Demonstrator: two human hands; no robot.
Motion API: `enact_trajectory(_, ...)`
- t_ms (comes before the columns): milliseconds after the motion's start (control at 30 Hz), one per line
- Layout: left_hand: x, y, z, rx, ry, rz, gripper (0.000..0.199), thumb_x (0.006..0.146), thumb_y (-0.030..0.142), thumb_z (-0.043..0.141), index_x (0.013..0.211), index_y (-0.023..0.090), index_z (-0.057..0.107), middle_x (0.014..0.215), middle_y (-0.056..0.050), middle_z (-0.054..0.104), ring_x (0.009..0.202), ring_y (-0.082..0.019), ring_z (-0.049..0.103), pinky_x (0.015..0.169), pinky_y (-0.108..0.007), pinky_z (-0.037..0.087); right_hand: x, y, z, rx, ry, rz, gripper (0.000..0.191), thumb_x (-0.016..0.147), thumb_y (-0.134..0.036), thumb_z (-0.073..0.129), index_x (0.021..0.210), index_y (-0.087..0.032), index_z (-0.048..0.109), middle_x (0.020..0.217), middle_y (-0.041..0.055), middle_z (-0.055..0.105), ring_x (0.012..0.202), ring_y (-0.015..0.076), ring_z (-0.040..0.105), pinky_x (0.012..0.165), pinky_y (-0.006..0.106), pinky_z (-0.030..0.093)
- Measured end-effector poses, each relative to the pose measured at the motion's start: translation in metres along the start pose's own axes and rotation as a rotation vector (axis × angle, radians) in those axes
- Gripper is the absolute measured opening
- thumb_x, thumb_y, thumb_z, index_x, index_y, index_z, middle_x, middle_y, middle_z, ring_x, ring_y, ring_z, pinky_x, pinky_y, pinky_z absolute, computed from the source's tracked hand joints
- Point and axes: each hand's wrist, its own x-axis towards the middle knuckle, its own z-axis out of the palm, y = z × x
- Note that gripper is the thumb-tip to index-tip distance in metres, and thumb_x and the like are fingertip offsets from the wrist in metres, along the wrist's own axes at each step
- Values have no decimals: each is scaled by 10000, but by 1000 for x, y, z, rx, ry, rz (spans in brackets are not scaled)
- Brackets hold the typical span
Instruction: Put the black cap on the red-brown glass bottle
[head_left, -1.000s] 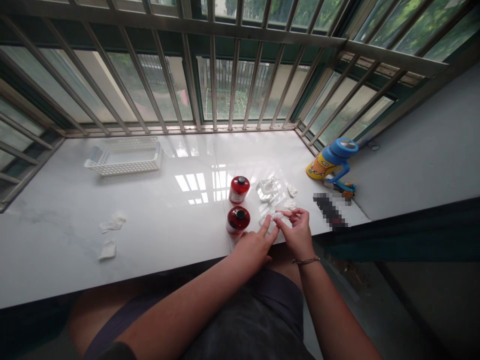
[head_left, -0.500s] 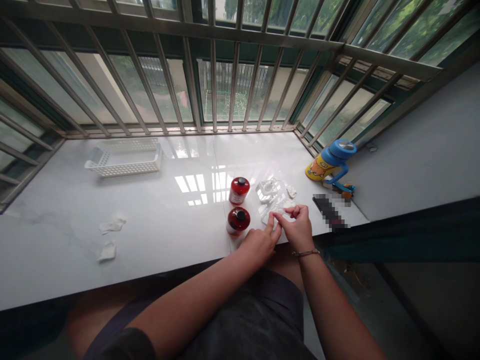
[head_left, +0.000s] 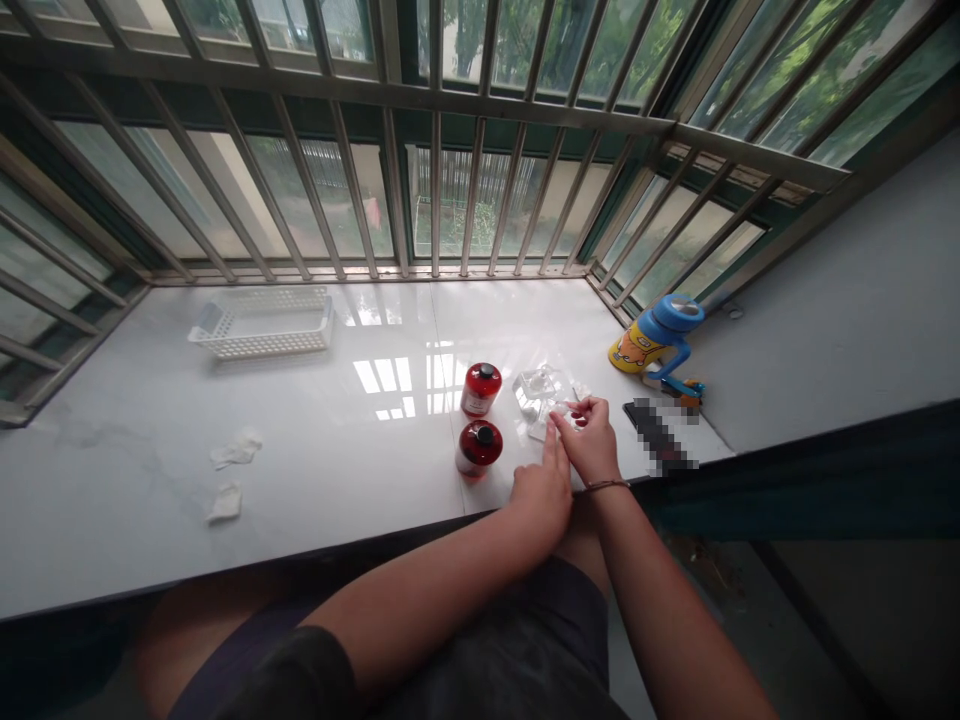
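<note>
My left hand (head_left: 545, 488) has its fingers stretched forward and together, their tips touching my right hand (head_left: 591, 436) near the table's front edge. The right fingers are bent in a pinch; what they hold, if anything, is too small to make out, and dark red spots show at the fingertips. Just beyond both hands lies crinkled clear plastic (head_left: 541, 428), with a clear square container (head_left: 534, 383) behind it. Left of the hands stand two red bottles with black caps, one nearer (head_left: 478, 450) and one farther (head_left: 481, 390).
A white perforated basket (head_left: 266, 330) sits at the back left of the white table (head_left: 337, 450). Two crumpled white tissues (head_left: 237, 449) (head_left: 225, 502) lie at the left. On the right are a blue and yellow bottle (head_left: 655, 335) and a dark, pixelated object (head_left: 654, 432).
The view has tilted slightly upward. My left hand has turned, its fingers now pointing more directly forward. Red spots now show at my right fingertips.
</note>
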Motion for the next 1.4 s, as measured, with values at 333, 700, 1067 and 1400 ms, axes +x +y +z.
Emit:
enact_trajectory(333, -21, -80, -122, -147, 400, 87, 292, 1133, 318, 427, 1100, 172, 678, 1064, -119, 716, 995, -248, 697, 884, -369, 555, 20, -15, -15, -107, -35, -242, 576, 902, -640, 726, 1296, -244, 585, 1336, 144, 682, 1268, 341, 603, 1083, 531, 510)
enact_trajectory(700, 47, -179, -121, -105, 248, -208, 252, 1057, 390, 592, 1017, 163, 693, 1091, -113, 711, 947, -239, 684, 751, -315, 492, 88, -63, 14, -417, -305, -432, 226, 958, -232, 667, 1159, -222, 769, 1177, 142, 769, 1081, 323, 701, 997, 481, 537)
enact_trajectory(1067, -61, -264, -163, -60, 428, -393, 248, 1036, 428, 558, 1002, 198, 644, 1011, -78, 695, 859, -236, 640, 712, -332, 429, 72, -117, 46, -376, -491, -529, 155, 959, -233, 727, 1107, -246, 770, 1107, 70, 796, 996, 254, 740, 885, 385, 562)
enact_trajectory(1400, -147, -316, -128, -24, 324, -622, 290, 1001, 461, 556, 1052, 213, 697, 1023, -84, 725, 879, -267, 667, 682, -340, 433, 67, -202, 112, -276, -752, -647, 184, 893, -308, 851, 1057, -256, 784, 1051, 11, 810, 946, 205, 754, 789, 311, 552)
